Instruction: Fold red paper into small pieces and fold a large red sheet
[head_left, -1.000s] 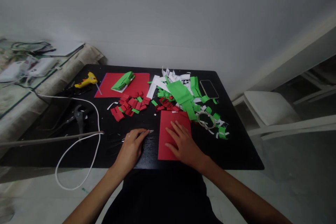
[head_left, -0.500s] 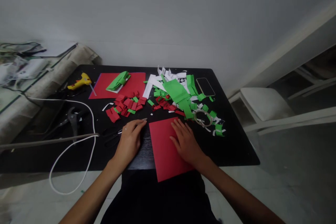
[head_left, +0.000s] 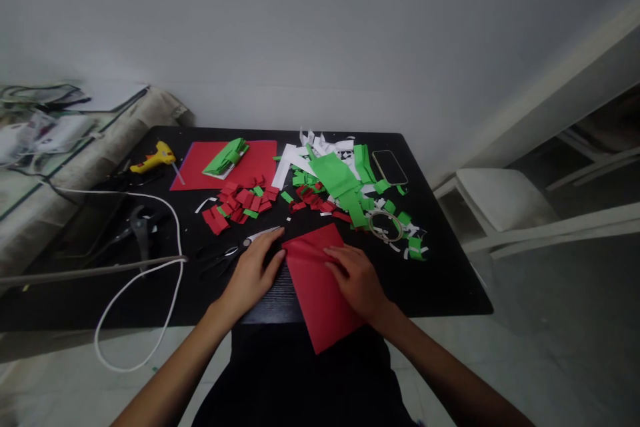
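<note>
A sheet of red paper [head_left: 320, 280] lies at the table's front edge, its lower corner overhanging toward my lap. A ridge bulges across its upper part. My right hand [head_left: 357, 280] is on the sheet's right side, fingers bent and gripping the paper. At the left edge of the sheet rests my left hand [head_left: 256, 275], thumb and forefinger apart, fingertips close to or touching the paper's corner. Beside and partly under that hand lie black-handled scissors [head_left: 220, 255], blades pointing right.
Behind the sheet are red paper pieces [head_left: 240, 201], green paper scraps [head_left: 335, 173], a tape-like ring [head_left: 385, 226] and a phone [head_left: 390, 167]. Farther left are a folded green bundle [head_left: 227, 157], a yellow glue gun [head_left: 155, 157], pliers [head_left: 143, 230] and a looping white cable [head_left: 177, 233].
My left hand has slid off the scissors' blades toward the sheet. The red paper has turned slightly and buckled near its top, with my right hand's fingers now drawn in on it.
</note>
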Tool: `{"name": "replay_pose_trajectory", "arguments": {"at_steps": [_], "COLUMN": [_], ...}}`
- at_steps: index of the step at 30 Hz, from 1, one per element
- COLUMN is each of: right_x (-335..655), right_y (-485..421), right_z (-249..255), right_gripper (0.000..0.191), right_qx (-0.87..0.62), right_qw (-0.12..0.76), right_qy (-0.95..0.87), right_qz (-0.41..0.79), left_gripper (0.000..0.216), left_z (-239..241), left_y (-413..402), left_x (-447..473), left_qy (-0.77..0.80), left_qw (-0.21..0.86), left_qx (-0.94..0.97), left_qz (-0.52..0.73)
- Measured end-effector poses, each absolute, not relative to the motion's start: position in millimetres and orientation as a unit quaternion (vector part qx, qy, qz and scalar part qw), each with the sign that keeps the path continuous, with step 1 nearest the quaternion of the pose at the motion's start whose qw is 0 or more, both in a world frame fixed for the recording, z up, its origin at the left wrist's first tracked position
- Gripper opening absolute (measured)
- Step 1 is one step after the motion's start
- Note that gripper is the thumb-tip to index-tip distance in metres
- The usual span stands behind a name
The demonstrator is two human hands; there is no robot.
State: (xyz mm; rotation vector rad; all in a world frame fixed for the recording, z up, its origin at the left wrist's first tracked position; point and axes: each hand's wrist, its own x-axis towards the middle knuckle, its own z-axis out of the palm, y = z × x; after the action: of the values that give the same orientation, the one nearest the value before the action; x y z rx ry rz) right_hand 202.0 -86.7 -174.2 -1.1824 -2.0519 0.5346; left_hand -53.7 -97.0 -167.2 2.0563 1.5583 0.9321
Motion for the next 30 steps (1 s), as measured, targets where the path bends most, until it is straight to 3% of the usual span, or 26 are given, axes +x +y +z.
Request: {"name": "replay_pose_trajectory", "arguments": {"at_steps": [6, 10, 15, 19, 22, 27, 30], "right_x": [210.9, 218.9, 228.4, 219.9, 203.0, 183.9, 182.7], "right_y": [-74.0, -64.2, -58.7, -53.0, -46.2, -33.0, -28.7], "right_z": [-133.7, -115.1, -90.0, -55.8, -35.5, -28.6, -28.6], "right_gripper": [0.02, 0.02, 0.03, 0.038, 0.041, 0.013, 0.009], "right_qx": [-0.465, -0.45, -0.421, -0.368, -0.3, -0.26, -0.271], "right_qw": [0.386, 0.392, 0.353, 0.343, 0.312, 0.268, 0.254], "right_qy": [-0.668, -0.618, -0.674, -0.783, -0.833, -0.859, -0.856], "right_qz": [0.435, 0.512, 0.495, 0.367, 0.343, 0.349, 0.361], "left_gripper": [0.029, 0.018, 0.024, 0.025, 0.023, 0.024, 0.024], "left_z": [-131.9, -106.8, -76.5, -52.3, -38.9, -32.0, -34.6], "left_y": [-92.6, -88.7, -85.6, -79.0, -73.0, -69.6, -69.8], "left_x": [-55.0, -59.6, -62.9, -59.0, -53.0, -47.4, -48.1], "left_qy": [0.492, 0.454, 0.461, 0.446, 0.427, 0.415, 0.439], "left_qw": [0.325, 0.375, 0.391, 0.395, 0.379, 0.37, 0.372], "left_qx": [0.713, 0.682, 0.684, 0.725, 0.767, 0.786, 0.77], "left_qz": [0.379, 0.434, 0.408, 0.346, 0.294, 0.27, 0.276]}}
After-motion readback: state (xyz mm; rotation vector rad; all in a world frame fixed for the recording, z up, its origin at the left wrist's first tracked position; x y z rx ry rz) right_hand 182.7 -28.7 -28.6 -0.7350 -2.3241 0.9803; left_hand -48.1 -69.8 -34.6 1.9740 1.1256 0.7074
